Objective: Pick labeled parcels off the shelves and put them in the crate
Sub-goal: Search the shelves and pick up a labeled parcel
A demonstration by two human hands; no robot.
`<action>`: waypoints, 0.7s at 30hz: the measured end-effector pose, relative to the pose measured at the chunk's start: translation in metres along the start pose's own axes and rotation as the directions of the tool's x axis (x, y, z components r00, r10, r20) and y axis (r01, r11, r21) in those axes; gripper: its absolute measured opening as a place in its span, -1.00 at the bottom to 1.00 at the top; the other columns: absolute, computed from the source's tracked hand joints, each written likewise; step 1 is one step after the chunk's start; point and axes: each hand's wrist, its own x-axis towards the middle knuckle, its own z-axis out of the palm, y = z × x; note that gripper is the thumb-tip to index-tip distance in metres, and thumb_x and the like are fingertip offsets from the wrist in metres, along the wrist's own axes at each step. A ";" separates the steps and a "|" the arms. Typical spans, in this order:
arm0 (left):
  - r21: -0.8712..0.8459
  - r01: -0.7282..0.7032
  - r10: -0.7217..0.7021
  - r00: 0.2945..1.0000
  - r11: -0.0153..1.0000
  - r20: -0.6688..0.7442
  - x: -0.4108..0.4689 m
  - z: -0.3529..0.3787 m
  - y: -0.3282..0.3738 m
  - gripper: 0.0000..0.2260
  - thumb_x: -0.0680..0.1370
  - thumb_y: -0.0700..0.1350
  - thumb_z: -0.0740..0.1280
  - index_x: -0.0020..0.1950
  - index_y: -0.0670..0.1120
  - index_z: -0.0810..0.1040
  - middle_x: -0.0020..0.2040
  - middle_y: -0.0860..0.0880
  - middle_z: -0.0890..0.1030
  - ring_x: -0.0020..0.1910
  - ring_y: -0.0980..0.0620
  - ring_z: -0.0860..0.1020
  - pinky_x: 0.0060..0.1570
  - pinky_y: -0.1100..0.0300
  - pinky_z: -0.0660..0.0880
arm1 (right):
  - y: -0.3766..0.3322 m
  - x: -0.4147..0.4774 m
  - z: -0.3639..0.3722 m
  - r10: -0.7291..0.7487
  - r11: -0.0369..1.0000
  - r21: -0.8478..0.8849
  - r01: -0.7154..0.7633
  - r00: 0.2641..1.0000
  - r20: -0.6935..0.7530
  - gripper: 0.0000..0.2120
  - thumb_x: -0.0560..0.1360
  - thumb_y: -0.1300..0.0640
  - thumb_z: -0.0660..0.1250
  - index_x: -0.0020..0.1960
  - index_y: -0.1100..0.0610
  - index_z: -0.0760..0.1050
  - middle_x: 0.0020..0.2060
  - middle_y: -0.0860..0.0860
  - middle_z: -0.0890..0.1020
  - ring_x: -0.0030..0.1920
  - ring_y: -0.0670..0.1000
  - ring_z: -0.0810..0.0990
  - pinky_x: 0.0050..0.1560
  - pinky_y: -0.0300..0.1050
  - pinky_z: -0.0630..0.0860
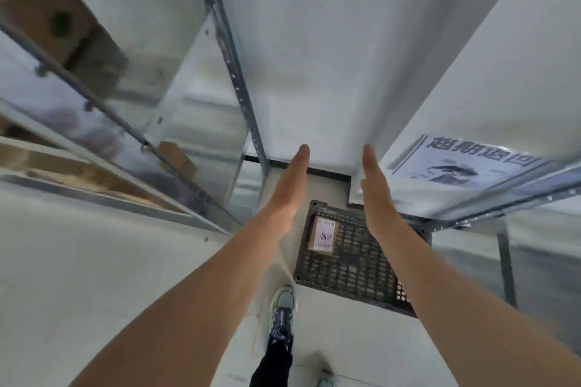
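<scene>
Both hands, left hand (287,185) and right hand (375,188), are extended flat with fingers straight, palms facing each other, holding nothing, above a dark lattice crate (355,273) on the pale floor (94,276). One labeled parcel (323,234) lies flat in the crate's far left corner. Metal shelving (239,78) flanks both sides; a printed sign (465,163) lies on the right shelf. One shoe (282,311) steps beside the crate.
</scene>
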 end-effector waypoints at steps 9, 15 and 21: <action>-0.014 -0.348 0.340 0.924 0.937 -0.176 -0.211 -0.058 0.124 -0.27 0.56 0.47 0.00 0.65 0.13 0.18 0.64 0.06 0.22 0.61 0.00 0.19 0.59 -0.17 0.08 | -0.189 -0.139 0.035 -0.300 0.951 0.107 0.290 0.950 0.090 -0.44 0.71 -0.21 0.01 0.65 -0.08 0.09 0.63 -0.20 0.16 0.61 -0.15 0.12 0.65 0.07 0.01; 0.029 -0.527 0.520 0.826 0.849 -0.216 -0.318 -0.112 0.148 -0.39 0.67 0.33 -0.08 0.66 0.08 0.14 0.66 0.06 0.15 0.62 0.02 0.15 0.58 -0.20 0.07 | -0.248 -0.230 0.095 -0.449 0.894 0.119 0.433 0.855 0.262 -0.20 0.51 -0.38 0.07 0.66 -0.07 0.10 0.63 -0.21 0.15 0.61 -0.17 0.11 0.65 0.11 0.00; 0.035 -0.591 0.577 0.771 0.806 -0.271 -0.398 -0.187 0.144 -0.37 0.66 0.36 -0.05 0.66 0.09 0.15 0.66 0.03 0.16 0.62 -0.02 0.17 0.56 -0.27 0.09 | -0.274 -0.304 0.176 -0.521 0.850 0.129 0.510 0.783 0.341 -0.18 0.51 -0.47 0.06 0.65 -0.10 0.13 0.63 -0.18 0.17 0.62 -0.13 0.11 0.65 0.09 0.00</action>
